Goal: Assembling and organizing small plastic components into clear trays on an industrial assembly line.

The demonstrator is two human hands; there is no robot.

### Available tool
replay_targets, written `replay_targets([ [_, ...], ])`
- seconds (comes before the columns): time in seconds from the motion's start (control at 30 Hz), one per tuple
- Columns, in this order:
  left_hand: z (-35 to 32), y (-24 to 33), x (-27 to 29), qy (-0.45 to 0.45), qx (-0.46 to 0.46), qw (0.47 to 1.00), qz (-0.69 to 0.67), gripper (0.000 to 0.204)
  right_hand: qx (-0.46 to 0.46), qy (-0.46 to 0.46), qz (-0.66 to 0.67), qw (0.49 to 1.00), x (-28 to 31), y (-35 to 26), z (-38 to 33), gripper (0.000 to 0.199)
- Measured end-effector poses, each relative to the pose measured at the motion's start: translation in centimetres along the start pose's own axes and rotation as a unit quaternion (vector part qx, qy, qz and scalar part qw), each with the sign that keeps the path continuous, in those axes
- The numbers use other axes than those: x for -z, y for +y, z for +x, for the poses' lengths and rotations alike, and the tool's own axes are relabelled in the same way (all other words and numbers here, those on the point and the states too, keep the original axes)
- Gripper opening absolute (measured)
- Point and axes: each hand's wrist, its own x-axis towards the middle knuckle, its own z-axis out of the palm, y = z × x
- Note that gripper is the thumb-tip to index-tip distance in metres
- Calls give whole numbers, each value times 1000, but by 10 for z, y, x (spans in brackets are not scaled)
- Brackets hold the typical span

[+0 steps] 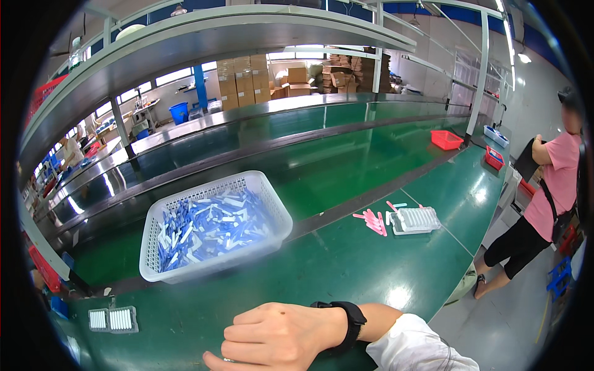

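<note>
My right hand (272,337) is low at the front edge of the green worktable (322,272), back of the hand up, fingers curled and pointing left. A black band is on its wrist, below a white sleeve. The lower fingers run toward the picture's edge, and what they hold, if anything, is hidden. My left hand is not in view. Ahead of my right hand stands a white plastic basket (210,269) filled with small blue and white pieces (210,226). To the left lies a clear tray of white sticks (112,319).
A clear tray (416,221) holds whitish sticks, with loose pink sticks (373,221) beside it. Red baskets (446,140) stand farther right. A shelf (247,31) hangs above a green belt (346,161). A person in a pink shirt (564,185) stands at right; cardboard boxes are behind.
</note>
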Motion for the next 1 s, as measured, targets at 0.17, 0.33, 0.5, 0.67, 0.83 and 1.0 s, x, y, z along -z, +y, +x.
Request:
replay_targets([
  [0.17, 5, -39, 7, 30, 94, 995, -31, 14, 1, 8, -14, 1000, 8, 1, 0, 16],
  [0.33, 14, -78, 0, 72, 241, 967, 30, 13, 12, 14, 4, 1000, 17, -3, 6, 18],
  [0.5, -3, -91, 3, 138, 305, 937, 103, 18, -25, -60, -25, 998, 28, -7, 4, 25],
  [0.67, -5, -60, -9, 325, 325, 874, 155, 38, 5, -19, -42, 999, 23, -1, 8, 20],
  [0.83, -12, -16, -30, 500, 324, 778, 198, 61, -16, -110, -37, 993, 33, -4, 7, 28],
  [1.0, -24, -11, -8, 602, 203, 743, 210, 83, -11, 43, -24, 999, 2, 11, 2, 32],
])
